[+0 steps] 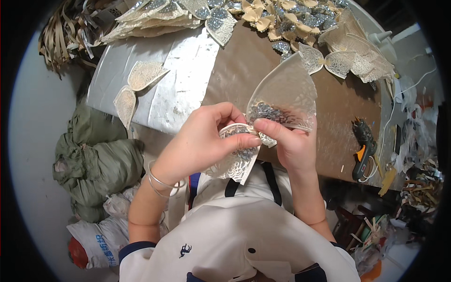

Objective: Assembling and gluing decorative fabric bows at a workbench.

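Between both hands, over the table's near edge, is a cream lace bow [284,91] with silver glittery parts near its middle. One large pointed loop stands up on the far right, and the other hangs down on the near left. My left hand [199,134] pinches the lower loop close to the middle, thumb on top. My right hand [296,143] grips the bow at the base of the upper loop, its thumb pressing near the centre. The fingers behind the lace are partly hidden.
A black glue gun [364,145] with an orange trigger lies at the table's right. Another lace bow [136,87] rests on the left. Stacked lace pieces [155,21] and small tan bows [277,19] fill the far edge. Green sacks [103,155] stand left of the table.
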A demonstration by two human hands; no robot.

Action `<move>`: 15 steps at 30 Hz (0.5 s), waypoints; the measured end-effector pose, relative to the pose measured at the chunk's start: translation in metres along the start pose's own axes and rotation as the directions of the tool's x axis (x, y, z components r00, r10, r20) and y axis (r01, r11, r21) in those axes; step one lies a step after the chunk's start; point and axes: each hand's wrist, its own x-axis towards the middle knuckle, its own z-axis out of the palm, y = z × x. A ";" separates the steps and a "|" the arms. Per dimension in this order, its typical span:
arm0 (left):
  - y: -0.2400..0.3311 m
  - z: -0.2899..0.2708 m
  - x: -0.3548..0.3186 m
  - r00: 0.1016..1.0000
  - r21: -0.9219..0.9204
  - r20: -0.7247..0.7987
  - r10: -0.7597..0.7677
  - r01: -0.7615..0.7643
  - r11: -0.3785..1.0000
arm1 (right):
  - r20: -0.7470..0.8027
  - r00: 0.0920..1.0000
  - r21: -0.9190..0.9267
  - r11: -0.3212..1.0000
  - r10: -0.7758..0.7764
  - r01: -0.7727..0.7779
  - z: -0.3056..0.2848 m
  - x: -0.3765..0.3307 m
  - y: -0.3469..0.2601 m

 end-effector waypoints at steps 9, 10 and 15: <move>-0.008 0.008 -0.009 0.992 -0.035 0.036 0.117 -0.116 0.993 | 0.345 0.825 -0.480 0.671 -0.449 0.565 -0.002 0.001 0.000; -0.003 0.009 -0.012 0.989 -0.016 -0.022 0.146 -0.147 0.989 | 0.333 0.797 -0.486 0.633 -0.504 0.603 0.000 -0.001 0.003; -0.004 -0.003 -0.015 0.987 0.134 -0.081 0.142 -0.130 0.982 | 0.401 0.649 -0.605 0.345 -0.646 0.718 0.014 0.001 0.011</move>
